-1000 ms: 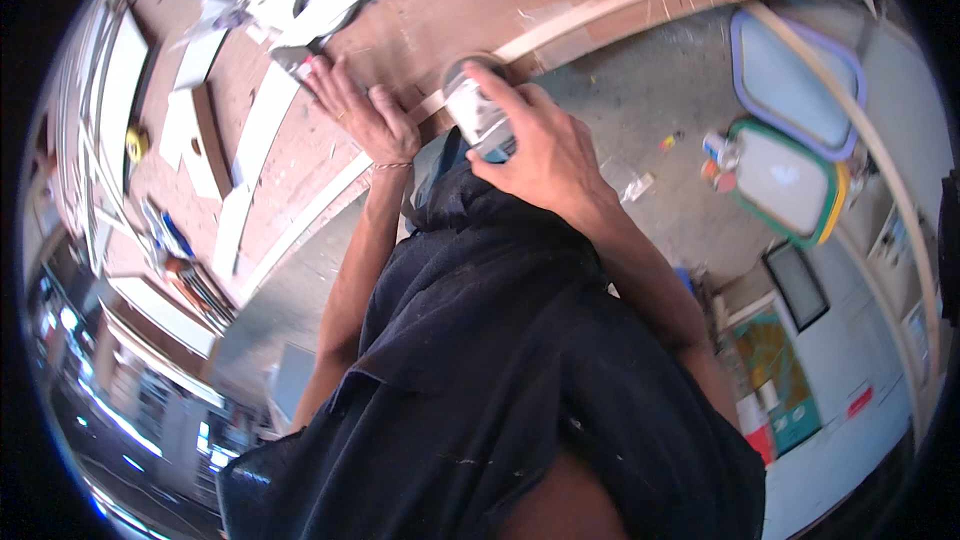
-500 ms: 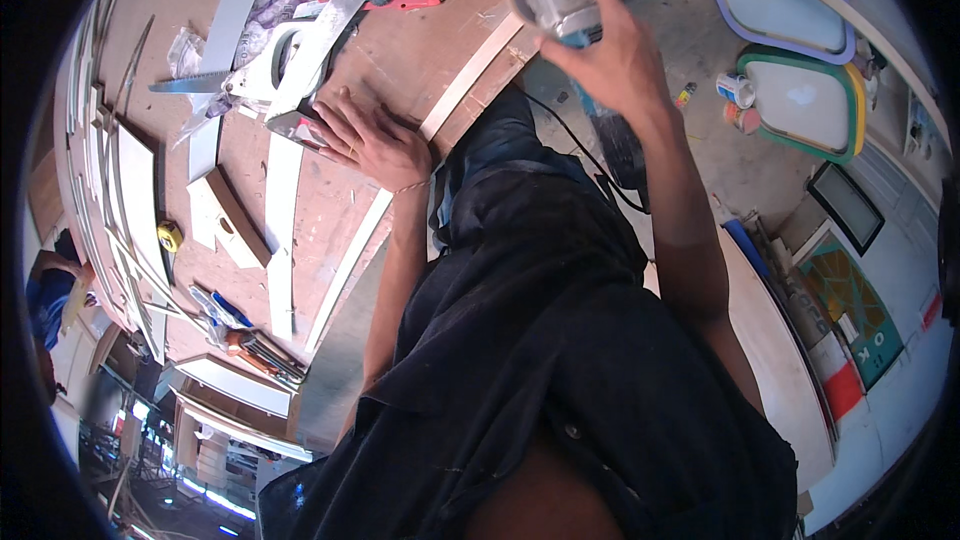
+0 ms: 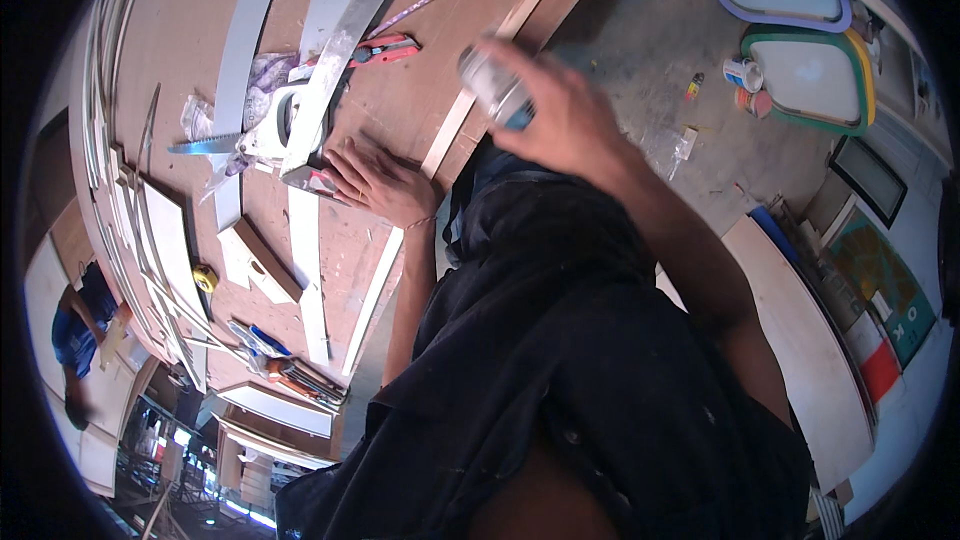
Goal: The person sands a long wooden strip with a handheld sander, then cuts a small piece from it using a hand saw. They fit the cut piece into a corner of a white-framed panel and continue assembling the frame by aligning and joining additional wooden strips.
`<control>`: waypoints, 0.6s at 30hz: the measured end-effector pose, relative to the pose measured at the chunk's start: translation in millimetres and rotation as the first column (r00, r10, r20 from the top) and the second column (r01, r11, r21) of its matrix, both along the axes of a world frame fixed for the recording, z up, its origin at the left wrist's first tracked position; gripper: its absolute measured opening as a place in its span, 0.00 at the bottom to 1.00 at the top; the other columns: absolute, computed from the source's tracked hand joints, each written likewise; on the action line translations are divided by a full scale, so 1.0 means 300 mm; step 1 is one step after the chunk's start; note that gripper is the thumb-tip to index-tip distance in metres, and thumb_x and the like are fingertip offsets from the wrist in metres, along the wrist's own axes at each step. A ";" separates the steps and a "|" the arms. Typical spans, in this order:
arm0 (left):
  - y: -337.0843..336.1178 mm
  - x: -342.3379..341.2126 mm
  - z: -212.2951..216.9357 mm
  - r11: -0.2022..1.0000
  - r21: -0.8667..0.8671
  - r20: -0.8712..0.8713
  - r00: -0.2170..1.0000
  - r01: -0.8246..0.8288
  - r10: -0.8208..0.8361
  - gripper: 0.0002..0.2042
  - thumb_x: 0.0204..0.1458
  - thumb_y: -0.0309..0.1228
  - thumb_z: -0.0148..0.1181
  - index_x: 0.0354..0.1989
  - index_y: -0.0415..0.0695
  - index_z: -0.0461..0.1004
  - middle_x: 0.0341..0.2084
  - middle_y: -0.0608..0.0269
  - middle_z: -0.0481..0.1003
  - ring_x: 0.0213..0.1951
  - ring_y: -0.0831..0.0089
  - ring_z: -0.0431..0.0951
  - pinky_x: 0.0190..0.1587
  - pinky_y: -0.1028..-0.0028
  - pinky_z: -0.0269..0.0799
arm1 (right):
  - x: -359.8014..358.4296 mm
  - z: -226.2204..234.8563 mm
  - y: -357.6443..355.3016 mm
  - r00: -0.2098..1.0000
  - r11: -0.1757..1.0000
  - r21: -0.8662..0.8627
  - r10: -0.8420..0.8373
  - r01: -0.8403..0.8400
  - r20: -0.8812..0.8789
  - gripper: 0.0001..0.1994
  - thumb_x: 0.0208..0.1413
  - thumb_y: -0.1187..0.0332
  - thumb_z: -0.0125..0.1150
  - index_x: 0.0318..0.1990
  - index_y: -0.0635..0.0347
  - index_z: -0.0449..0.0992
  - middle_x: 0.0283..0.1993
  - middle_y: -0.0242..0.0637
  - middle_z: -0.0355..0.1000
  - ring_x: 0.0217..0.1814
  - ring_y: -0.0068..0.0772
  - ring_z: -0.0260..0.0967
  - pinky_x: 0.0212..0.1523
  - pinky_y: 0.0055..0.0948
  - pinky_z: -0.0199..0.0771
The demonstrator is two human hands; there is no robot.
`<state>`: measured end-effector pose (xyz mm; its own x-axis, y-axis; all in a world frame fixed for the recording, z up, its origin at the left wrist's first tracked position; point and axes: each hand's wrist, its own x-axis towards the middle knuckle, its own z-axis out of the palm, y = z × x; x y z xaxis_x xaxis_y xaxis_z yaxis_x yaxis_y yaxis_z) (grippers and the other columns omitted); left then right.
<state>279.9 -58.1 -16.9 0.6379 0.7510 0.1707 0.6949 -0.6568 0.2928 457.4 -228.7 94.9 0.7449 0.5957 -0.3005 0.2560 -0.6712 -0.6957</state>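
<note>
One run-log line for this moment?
left hand: open, resting on bench | right hand: gripping power tool | also on bench: red cutter, tape measure

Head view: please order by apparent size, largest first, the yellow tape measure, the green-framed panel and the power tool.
1. Green-framed panel
2. Power tool, partly hidden by the right hand
3. Yellow tape measure

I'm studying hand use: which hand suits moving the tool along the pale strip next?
Likely the right hand: it grips the tool at the pale strip; the left hand rests at the bench edge.
</note>
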 end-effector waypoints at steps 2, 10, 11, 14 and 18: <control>-0.006 0.005 0.000 1.000 0.025 -0.041 0.999 -0.004 0.005 0.26 0.63 0.34 0.51 0.69 0.43 0.60 0.72 0.47 0.52 0.74 0.43 0.44 0.72 0.44 0.33 | 0.118 -0.018 -0.037 0.991 0.997 0.052 -0.059 0.053 0.116 0.40 0.43 0.65 0.73 0.68 0.42 0.63 0.56 0.49 0.73 0.57 0.53 0.73 0.57 0.45 0.74; 0.004 0.001 -0.014 0.998 0.048 -0.021 0.999 0.030 -0.029 0.26 0.63 0.34 0.50 0.69 0.42 0.59 0.72 0.48 0.53 0.74 0.46 0.45 0.73 0.46 0.33 | 0.282 -0.037 -0.091 0.984 0.994 0.031 -0.109 0.106 0.143 0.40 0.44 0.61 0.75 0.68 0.41 0.63 0.57 0.48 0.73 0.55 0.56 0.74 0.55 0.46 0.75; 0.007 -0.007 -0.020 0.995 0.086 -0.025 0.998 0.052 -0.050 0.26 0.63 0.34 0.50 0.69 0.41 0.58 0.72 0.47 0.53 0.73 0.45 0.46 0.73 0.46 0.34 | 0.236 -0.034 -0.075 0.993 0.996 0.038 -0.084 0.081 0.084 0.41 0.44 0.61 0.75 0.68 0.41 0.63 0.57 0.49 0.73 0.54 0.57 0.74 0.54 0.46 0.76; 0.017 0.016 -0.011 0.966 0.235 -0.029 0.994 0.111 -0.107 0.25 0.62 0.35 0.50 0.65 0.34 0.64 0.65 0.40 0.62 0.69 0.45 0.59 0.71 0.47 0.47 | 0.073 0.002 -0.008 0.999 0.998 -0.035 0.052 -0.052 0.001 0.42 0.43 0.62 0.75 0.69 0.39 0.62 0.54 0.50 0.72 0.48 0.61 0.75 0.51 0.49 0.77; 0.019 0.015 -0.013 0.965 0.228 -0.028 0.992 0.129 -0.126 0.24 0.63 0.35 0.49 0.63 0.34 0.65 0.64 0.40 0.64 0.68 0.46 0.60 0.70 0.47 0.49 | 0.076 0.055 0.033 0.976 0.985 -0.069 0.145 -0.158 -0.164 0.42 0.44 0.61 0.74 0.69 0.39 0.61 0.59 0.48 0.70 0.51 0.63 0.73 0.52 0.49 0.77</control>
<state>284.5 -52.3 -20.9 0.7290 0.6054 0.3194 0.6041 -0.7885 0.1156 480.3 -218.7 111.4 0.5874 0.6668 -0.4586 0.2505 -0.6887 -0.6804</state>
